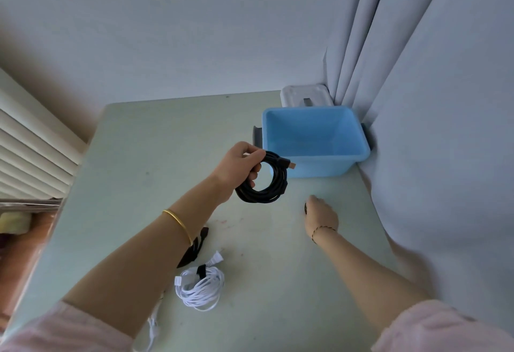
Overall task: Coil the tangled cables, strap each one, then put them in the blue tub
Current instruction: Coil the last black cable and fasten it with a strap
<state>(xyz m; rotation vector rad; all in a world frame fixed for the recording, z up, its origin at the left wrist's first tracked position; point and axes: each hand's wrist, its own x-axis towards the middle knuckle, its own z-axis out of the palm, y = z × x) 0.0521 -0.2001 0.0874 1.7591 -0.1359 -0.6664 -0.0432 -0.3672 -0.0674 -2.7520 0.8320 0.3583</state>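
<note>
The left hand (242, 168) grips a coiled black cable (264, 197) above the desk (155, 157), just beside the empty blue tub (319, 167) at 1 o'clock. Whether this cable is strapped is unclear. The right hand (321, 217) curls over something small and dark, its grip unclear. At 6 o'clock a white cable (200, 290) lies coiled and strapped, with spare straps (194, 246) beside it. The task seems about half done, with nothing in the tub yet.

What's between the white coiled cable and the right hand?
Nothing: only bare pale-green tabletop between the white coiled cable and the right hand, seen in the head view.
</note>
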